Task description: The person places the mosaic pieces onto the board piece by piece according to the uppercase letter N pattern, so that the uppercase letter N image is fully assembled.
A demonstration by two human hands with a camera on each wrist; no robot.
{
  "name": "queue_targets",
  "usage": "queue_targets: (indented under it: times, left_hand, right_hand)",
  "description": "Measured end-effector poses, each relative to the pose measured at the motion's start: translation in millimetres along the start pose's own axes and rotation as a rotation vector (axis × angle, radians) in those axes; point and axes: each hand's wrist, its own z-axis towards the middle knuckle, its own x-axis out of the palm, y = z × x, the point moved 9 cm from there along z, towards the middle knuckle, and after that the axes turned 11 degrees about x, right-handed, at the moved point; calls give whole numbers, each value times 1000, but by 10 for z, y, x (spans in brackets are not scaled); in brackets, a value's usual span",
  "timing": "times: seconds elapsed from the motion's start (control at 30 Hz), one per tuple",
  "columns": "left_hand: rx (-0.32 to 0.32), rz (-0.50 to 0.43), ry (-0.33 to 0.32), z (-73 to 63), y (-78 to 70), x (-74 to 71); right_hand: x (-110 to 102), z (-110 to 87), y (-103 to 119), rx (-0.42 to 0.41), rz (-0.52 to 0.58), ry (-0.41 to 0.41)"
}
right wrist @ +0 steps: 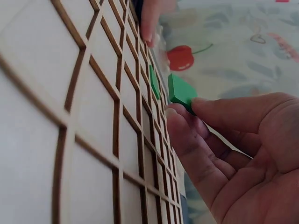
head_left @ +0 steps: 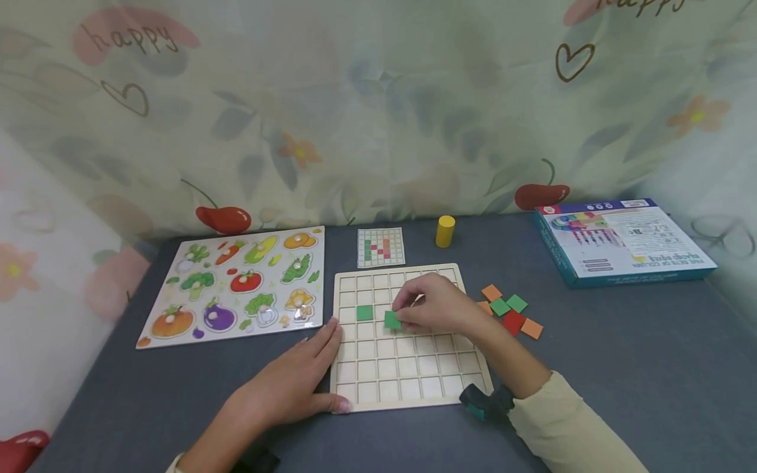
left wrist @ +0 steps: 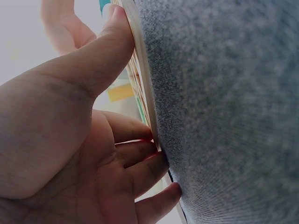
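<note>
A square wooden grid board (head_left: 387, 369) lies flat on the dark cloth. One green tile (head_left: 365, 313) sits in a cell towards its upper left. My right hand (head_left: 436, 303) pinches a second green tile (right wrist: 182, 91) between thumb and fingertip; in the right wrist view that tile is held just off the grid. My left hand (head_left: 296, 378) rests along the board's left edge, fingers extended and thumb at the near corner. In the left wrist view the thumb and fingertips touch the board's rim (left wrist: 145, 88). A small pattern card (head_left: 381, 247) with green and red squares lies behind the board.
Several loose tiles, among them a red tile (head_left: 513, 322) and an orange tile (head_left: 531, 328), lie right of the board. A yellow cylinder (head_left: 445, 231) stands behind. A vegetable puzzle board (head_left: 236, 309) lies at left, a flat box (head_left: 633, 246) at far right.
</note>
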Motion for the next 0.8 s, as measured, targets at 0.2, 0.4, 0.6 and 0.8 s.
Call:
queue_targets:
  times: [0.2,0.4,0.6,0.8]
  left_hand:
    - [-8,-2,2,-9,11,4]
    - [23,6,-8,-14,-1,-1]
    - [50,12,-20,-14,-6,-11]
    - [44,6,-15,-5,4,-6]
  right_hand:
    - [158,123,85,-13,-38,-16]
    - [285,195,161,-47,-106,-43]
    - [328,214,282,-103,-210,-119]
    - [388,196,312,-131,-258,-116]
